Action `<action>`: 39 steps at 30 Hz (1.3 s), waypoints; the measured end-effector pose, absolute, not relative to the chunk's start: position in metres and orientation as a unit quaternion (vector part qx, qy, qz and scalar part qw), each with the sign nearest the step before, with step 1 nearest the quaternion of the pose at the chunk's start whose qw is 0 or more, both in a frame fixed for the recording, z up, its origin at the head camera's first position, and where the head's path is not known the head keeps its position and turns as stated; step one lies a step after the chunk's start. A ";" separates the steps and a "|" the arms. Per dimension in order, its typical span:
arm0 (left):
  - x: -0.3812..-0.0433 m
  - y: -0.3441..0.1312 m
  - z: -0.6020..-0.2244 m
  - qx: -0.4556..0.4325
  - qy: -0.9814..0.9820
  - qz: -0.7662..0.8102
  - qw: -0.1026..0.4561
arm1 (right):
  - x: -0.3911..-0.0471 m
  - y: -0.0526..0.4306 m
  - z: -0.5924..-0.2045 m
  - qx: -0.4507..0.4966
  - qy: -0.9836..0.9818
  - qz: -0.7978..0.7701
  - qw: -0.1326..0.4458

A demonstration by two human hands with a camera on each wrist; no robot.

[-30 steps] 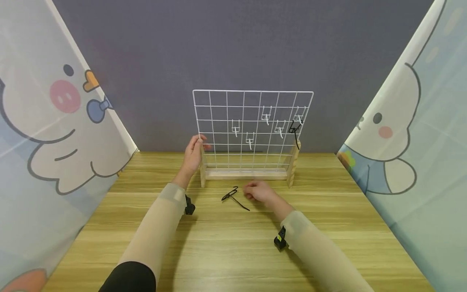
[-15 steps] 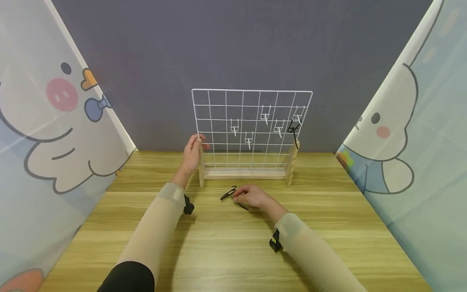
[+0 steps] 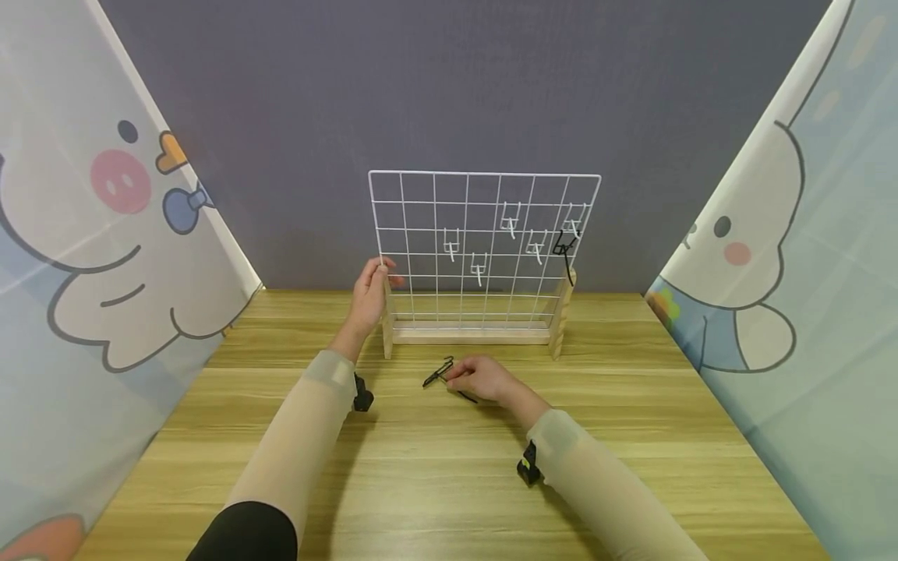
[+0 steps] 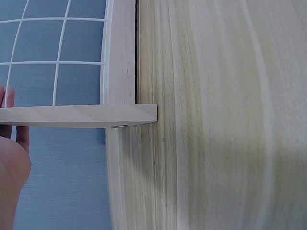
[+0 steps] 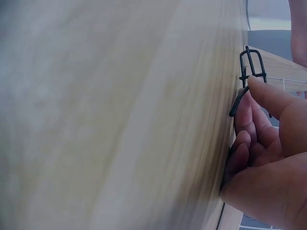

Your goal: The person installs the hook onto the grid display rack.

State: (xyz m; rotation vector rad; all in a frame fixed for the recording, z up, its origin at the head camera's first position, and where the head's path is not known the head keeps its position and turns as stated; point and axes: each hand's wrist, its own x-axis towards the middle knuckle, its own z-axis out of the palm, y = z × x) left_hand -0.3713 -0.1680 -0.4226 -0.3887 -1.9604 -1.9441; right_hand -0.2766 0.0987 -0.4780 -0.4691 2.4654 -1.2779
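Note:
A white wire grid [image 3: 484, 173] stands upright in a wooden base [image 3: 470, 336]. My left hand [image 3: 368, 298] grips the left wooden upright [image 3: 388, 323] at its top, with fingers reaching behind the mesh; in the left wrist view that hand [image 4: 13, 165] wraps the same upright [image 4: 76, 115]. On the table before the base is a black wire hook [image 3: 436, 375]. My right hand [image 3: 482, 377] pinches its long prong between thumb and fingertips. The right wrist view shows the hook's looped frame [image 5: 252, 64] sticking out past the thumb.
Several white hooks [image 3: 510, 224] hang on the middle and right of the grid. Another black hook [image 3: 563, 248] hangs near its right edge, prong pointing down. A grey wall [image 3: 316, 117] stands close behind; printed cloth panels [image 3: 126, 249] flank the wooden table [image 3: 435, 483].
My right hand has moved left onto the black hook and now pinches its prong. The hook has turned slightly on the table. My left hand stays on the upright.

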 end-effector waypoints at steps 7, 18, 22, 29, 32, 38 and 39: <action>-0.373 -0.168 -0.424 -0.136 -0.692 -0.686 0.178 | -0.275 0.099 -0.476 -0.158 0.866 -0.444 0.170; -0.371 -0.168 -0.422 -0.136 -0.697 -0.681 0.179 | -0.273 0.097 -0.475 -0.137 0.852 -0.472 0.181; -0.371 -0.168 -0.422 -0.138 -0.695 -0.682 0.181 | -0.274 0.097 -0.476 -0.135 0.852 -0.473 0.178; -0.370 -0.168 -0.422 -0.138 -0.694 -0.684 0.178 | -0.276 0.096 -0.479 -0.121 0.853 -0.474 0.181; -0.370 -0.168 -0.423 -0.144 -0.691 -0.686 0.174 | -0.277 0.097 -0.480 -0.119 0.851 -0.478 0.179; -0.370 -0.168 -0.423 -0.141 -0.693 -0.686 0.172 | -0.277 0.098 -0.480 -0.117 0.843 -0.494 0.179; -0.371 -0.168 -0.423 -0.139 -0.693 -0.686 0.173 | -0.277 0.098 -0.479 -0.115 0.840 -0.498 0.180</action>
